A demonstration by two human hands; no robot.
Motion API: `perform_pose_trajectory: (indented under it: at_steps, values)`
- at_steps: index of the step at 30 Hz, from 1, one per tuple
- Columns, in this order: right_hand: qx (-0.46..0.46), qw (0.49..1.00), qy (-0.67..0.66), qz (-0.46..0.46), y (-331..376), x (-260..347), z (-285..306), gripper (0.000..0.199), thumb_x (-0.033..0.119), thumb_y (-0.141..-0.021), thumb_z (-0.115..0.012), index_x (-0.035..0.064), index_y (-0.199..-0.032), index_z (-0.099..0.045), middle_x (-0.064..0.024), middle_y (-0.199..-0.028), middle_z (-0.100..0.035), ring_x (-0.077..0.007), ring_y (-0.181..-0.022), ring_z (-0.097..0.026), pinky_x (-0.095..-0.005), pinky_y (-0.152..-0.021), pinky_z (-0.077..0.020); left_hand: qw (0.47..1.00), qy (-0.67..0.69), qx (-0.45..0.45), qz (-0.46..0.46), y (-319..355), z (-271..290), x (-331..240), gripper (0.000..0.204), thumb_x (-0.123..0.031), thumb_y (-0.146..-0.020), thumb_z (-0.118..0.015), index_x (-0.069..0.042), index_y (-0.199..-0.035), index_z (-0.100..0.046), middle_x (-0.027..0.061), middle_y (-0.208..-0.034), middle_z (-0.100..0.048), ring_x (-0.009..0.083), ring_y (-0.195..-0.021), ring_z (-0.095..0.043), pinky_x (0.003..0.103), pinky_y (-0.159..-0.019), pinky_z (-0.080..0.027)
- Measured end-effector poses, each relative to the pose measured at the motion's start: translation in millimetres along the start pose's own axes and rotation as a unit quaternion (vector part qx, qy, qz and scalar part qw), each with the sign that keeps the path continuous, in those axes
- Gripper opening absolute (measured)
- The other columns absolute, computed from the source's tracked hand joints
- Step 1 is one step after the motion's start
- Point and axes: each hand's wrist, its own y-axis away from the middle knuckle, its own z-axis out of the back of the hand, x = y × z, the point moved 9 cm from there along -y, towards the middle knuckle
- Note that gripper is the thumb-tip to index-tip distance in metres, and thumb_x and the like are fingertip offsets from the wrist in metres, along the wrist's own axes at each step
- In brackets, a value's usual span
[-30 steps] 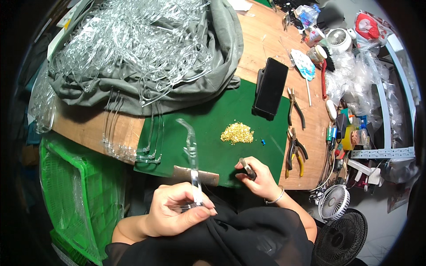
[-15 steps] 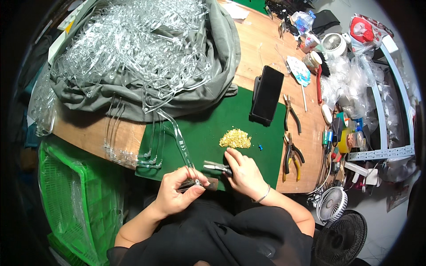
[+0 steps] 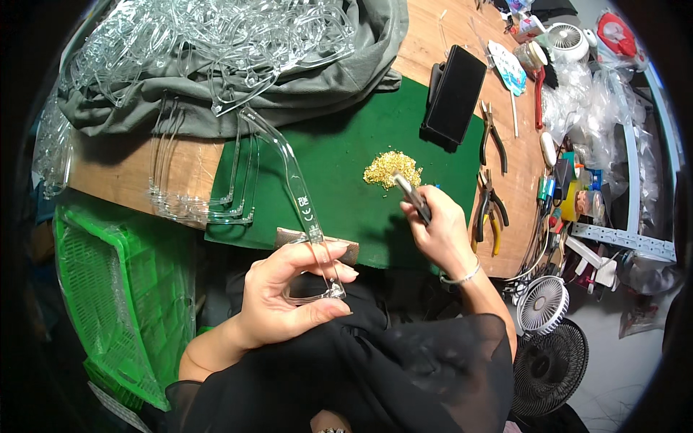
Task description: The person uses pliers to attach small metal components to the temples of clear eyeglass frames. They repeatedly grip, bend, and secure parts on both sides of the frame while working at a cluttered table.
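My left hand (image 3: 271,289) pinches a clear plastic eyeglass frame (image 3: 294,184) near its hinge corner. One temple points up and away over the green mat (image 3: 339,144). In my right hand (image 3: 447,234) is a pair of pliers (image 3: 413,195), its jaws at the near side of a pile of tiny gold-coloured pieces (image 3: 382,166). The pieces are too small to name, and whether the jaws hold one cannot be made out. Just beyond my left fingers, a brownish block (image 3: 348,250) sits at the mat's near edge.
Several clear frames (image 3: 234,213) stand in a row at the left. Behind them, grey cloth (image 3: 303,97) bears a heap of clear frames (image 3: 209,43). A black phone (image 3: 456,94) and two more pliers (image 3: 493,144) (image 3: 491,206) lie rightward. A green crate (image 3: 119,289) stands lower left.
My right hand has moved away from me and to the right, bringing the pliers from beside the frame to the gold pile. The whole view has shifted, so the table sits higher.
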Motion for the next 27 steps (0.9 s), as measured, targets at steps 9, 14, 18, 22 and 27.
perform_pose_trajectory:
  at_steps: [9, 14, 18, 22, 27]
  values:
    - [0.001, 0.999, 0.04, 0.004, -7.7, -13.7, -35.6, 0.02, 0.001, -0.068, -0.061, 0.0039, -0.086, -0.054, -0.0137, -0.079, -0.054, -0.0317, -0.079, -0.054, -0.0394, -0.07, -0.0415, 1.0, -0.015, 0.004, 0.023, -7.2, 0.9, 11.7, 0.048, -0.001, -0.072, -0.072, 0.006, -0.114, -0.05, 0.0122, -0.091, -0.062, 0.0187, -0.091, -0.061, 0.034, -0.088, -0.047]
    - [0.022, 1.0, 0.007, 0.0, -7.4, -16.9, -32.8, 0.014, 0.003, -0.072, -0.061, 0.0027, -0.085, -0.054, -0.0142, -0.077, -0.055, -0.0323, -0.075, -0.055, -0.0387, -0.067, -0.0427, 0.999, -0.018, 0.019, 0.045, -6.2, -1.3, 15.5, 0.051, -0.001, -0.072, -0.072, 0.006, -0.116, -0.049, 0.0152, -0.1, -0.063, 0.0199, -0.092, -0.063, 0.033, -0.089, -0.046]
    - [0.004, 1.0, -0.012, -0.019, -9.4, -22.2, -28.9, 0.011, 0.005, -0.075, -0.062, 0.0018, -0.083, -0.055, -0.0136, -0.076, -0.056, -0.0315, -0.069, -0.056, -0.036, -0.062, -0.044, 0.998, -0.016, 0.003, 0.062, -4.5, -2.7, 16.3, 0.047, -0.001, -0.072, -0.072, 0.005, -0.113, -0.05, 0.0141, -0.1, -0.064, 0.0206, -0.094, -0.063, 0.033, -0.089, -0.046]
    - [-0.003, 0.998, 0.054, 0.021, -4.2, -7.5, -35.8, 0.015, 0.011, -0.074, -0.065, 0.0046, -0.086, -0.058, -0.0113, -0.078, -0.056, -0.0292, -0.077, -0.055, -0.0375, -0.067, -0.0399, 0.997, -0.014, 0.001, 0.076, -2.8, -3.6, 16.1, 0.043, -0.001, -0.072, -0.072, 0.005, -0.11, -0.052, 0.0118, -0.094, -0.065, 0.0215, -0.095, -0.063, 0.035, -0.09, -0.046]
    - [0.023, 0.997, 0.066, -0.026, -10.2, -15.3, -44.2, 0.016, 0.016, -0.075, -0.065, 0.0032, -0.082, -0.057, -0.0133, -0.078, -0.057, -0.0314, -0.078, -0.056, -0.0397, -0.067, -0.0412, 0.997, -0.059, 0.004, 0.044, -5.0, -8.5, 11.0, 0.04, 0.0, -0.072, -0.072, 0.005, -0.107, -0.054, 0.0117, -0.093, -0.065, 0.0218, -0.096, -0.063, 0.034, -0.091, -0.045]
